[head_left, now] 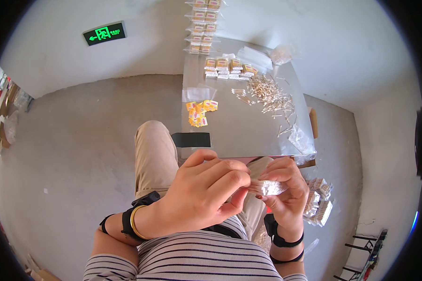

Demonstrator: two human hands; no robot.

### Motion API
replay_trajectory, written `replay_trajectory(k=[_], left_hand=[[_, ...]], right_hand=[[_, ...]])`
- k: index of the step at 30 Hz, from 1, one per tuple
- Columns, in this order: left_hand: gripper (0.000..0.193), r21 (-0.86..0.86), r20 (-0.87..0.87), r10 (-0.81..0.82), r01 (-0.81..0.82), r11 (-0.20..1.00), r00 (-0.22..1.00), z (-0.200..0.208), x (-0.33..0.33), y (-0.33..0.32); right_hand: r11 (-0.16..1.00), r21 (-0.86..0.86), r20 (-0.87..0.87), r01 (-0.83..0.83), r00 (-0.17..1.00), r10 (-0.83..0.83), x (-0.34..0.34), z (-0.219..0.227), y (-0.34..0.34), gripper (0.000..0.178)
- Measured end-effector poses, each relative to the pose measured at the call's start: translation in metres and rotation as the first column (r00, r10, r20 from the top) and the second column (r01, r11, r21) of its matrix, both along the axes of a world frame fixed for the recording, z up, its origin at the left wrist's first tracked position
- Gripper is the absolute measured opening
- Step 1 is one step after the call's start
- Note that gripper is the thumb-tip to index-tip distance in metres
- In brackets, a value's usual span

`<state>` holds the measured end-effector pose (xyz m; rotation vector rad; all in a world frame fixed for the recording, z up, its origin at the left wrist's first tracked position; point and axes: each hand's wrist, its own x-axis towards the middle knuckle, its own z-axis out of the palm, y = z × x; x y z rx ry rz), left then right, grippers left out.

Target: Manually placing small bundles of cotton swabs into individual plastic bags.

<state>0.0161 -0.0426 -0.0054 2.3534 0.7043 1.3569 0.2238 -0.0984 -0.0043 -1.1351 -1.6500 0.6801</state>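
Above my lap, both hands hold a small pack of cotton swabs [268, 188], its white tips facing me in a row. My left hand [211, 187] pinches the pack's left end with thumb and fingertips. Its other end sits between the thumb and fingers of my right hand [288, 185]. A clear film seems to cover the pack, though the fingers hide part of it. Beyond my hands, on the grey table [239, 140], lie a heap of loose cotton swabs [269, 93] and a scatter of yellow-and-white cards [199, 112].
Packed swab bundles [222, 65] are stacked at the table's back, beside clear plastic sleeves [255, 58]. A tall stack of packs [202, 28] rises at the far left corner. More bagged packs [320, 201] sit low at my right. A black strip [192, 139] lies at the table's near left corner.
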Motion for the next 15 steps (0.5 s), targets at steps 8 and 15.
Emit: replay_trajectory(k=[8,15], left_hand=[[0.027,-0.040,0.007,-0.047,0.047,0.998,0.999,0.003,-0.003,-0.001],[0.027,-0.013,-0.010,-0.053,0.053,0.999,0.999,-0.001,-0.004,0.001]], right_hand=[[0.999,0.053,0.086,0.005,0.996,-0.009,-0.004,0.007,0.000,0.030],[0.988,0.151,0.253,0.029,0.965,-0.067,-0.007,0.013,-0.002,0.040]])
